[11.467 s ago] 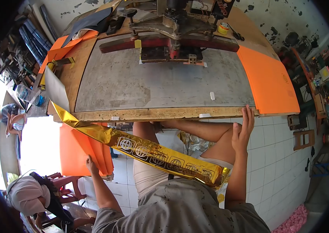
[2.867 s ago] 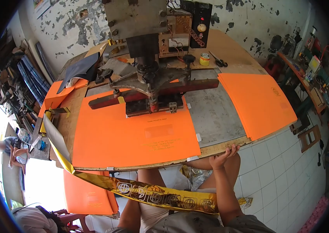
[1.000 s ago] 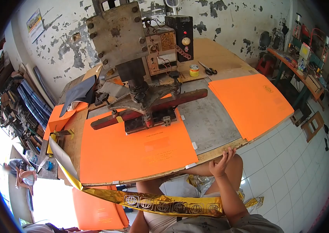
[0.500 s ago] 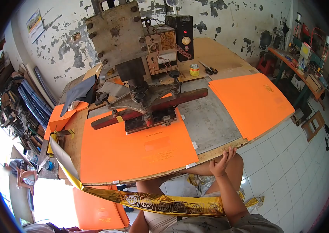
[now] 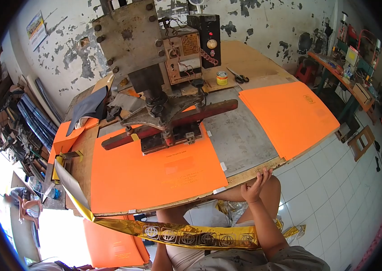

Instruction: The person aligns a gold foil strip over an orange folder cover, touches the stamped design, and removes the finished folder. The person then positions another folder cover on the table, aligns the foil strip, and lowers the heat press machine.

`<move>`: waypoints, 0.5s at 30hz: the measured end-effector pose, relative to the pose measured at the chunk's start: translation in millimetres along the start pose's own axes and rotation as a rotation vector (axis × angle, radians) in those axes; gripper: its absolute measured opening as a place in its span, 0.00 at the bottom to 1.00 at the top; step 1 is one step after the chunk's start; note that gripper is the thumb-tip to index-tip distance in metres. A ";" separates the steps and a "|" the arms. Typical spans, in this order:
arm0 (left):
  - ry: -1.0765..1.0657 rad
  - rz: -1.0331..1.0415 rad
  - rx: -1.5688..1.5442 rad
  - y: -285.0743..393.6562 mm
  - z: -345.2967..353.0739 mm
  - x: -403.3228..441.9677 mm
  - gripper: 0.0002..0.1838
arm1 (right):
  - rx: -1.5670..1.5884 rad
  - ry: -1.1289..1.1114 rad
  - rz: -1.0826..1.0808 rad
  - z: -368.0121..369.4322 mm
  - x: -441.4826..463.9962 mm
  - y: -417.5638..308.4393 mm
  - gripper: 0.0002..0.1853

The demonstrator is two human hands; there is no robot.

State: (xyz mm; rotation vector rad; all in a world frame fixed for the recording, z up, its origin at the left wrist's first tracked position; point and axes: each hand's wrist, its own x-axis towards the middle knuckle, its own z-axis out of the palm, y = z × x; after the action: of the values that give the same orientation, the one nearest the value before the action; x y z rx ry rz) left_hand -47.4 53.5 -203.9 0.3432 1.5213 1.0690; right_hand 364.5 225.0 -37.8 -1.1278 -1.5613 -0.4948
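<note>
My right hand (image 5: 255, 187) rests at the front edge of the worktable (image 5: 245, 177), with its fingers stretched upward against the wood and nothing in them. Left of it, an orange printed sheet (image 5: 123, 180) lies on the table, its far part beneath the head of a stamping press (image 5: 170, 135). A gold foil strip (image 5: 209, 235) with emblem-shaped cut-outs hangs from the table's left corner across my lap. Only a bit of my left arm shows at the bottom; my left hand is hidden.
A stack of orange sheets (image 5: 290, 119) lies on the table's right side, beside a grey metal plate (image 5: 240, 131). Behind are a small can (image 5: 221, 78), scissors (image 5: 240, 78) and a control box (image 5: 204, 40). More orange sheets (image 5: 112, 244) sit low on the left. Another person (image 5: 24, 201) sits far left.
The whole view has shifted slightly left. My right hand stays at the table edge, and the press and the sheets keep their places.
</note>
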 end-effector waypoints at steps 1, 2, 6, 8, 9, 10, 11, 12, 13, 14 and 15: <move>-0.001 0.002 0.000 0.4 0.2 -0.9 0.31 | 0.003 0.003 0.000 0.1 0.5 -0.4 0.37; -0.003 0.004 0.002 2.2 1.0 -0.1 0.31 | 0.005 0.007 0.001 0.4 1.0 -0.8 0.37; -0.008 0.010 0.005 5.4 2.4 1.9 0.31 | 0.013 -0.033 0.002 -2.0 3.4 -3.9 0.40; -0.014 0.010 0.008 7.5 4.1 3.0 0.31 | 0.014 -0.040 0.013 -3.5 4.5 -4.8 0.40; -0.015 0.009 0.004 8.3 3.8 3.9 0.31 | 0.015 -0.039 0.011 -4.3 4.4 -5.0 0.40; -0.018 0.013 0.011 9.3 4.9 5.9 0.31 | 0.016 -0.039 0.008 -4.3 4.8 -5.1 0.40; -0.021 0.012 0.010 10.2 6.6 8.0 0.31 | 0.017 -0.037 0.004 -4.2 5.4 -4.9 0.40; -0.024 0.014 0.010 11.0 6.6 8.9 0.31 | 0.020 -0.035 0.001 -4.9 5.5 -5.4 0.40; -0.028 0.017 0.012 12.4 7.5 10.8 0.31 | 0.023 -0.030 -0.003 -4.6 6.2 -5.5 0.40; -0.029 0.019 0.010 13.3 7.8 11.3 0.31 | 0.027 -0.025 -0.006 -4.3 7.1 -5.6 0.40; -0.032 0.024 0.014 15.0 9.0 12.5 0.31 | 0.024 -0.025 -0.007 -4.1 6.8 -5.0 0.40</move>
State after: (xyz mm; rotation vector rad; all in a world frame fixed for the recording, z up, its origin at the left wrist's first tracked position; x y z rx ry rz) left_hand -47.8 74.5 -199.2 0.3869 1.5001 1.0678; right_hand 362.7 222.2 -29.0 -1.1140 -1.5891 -0.4669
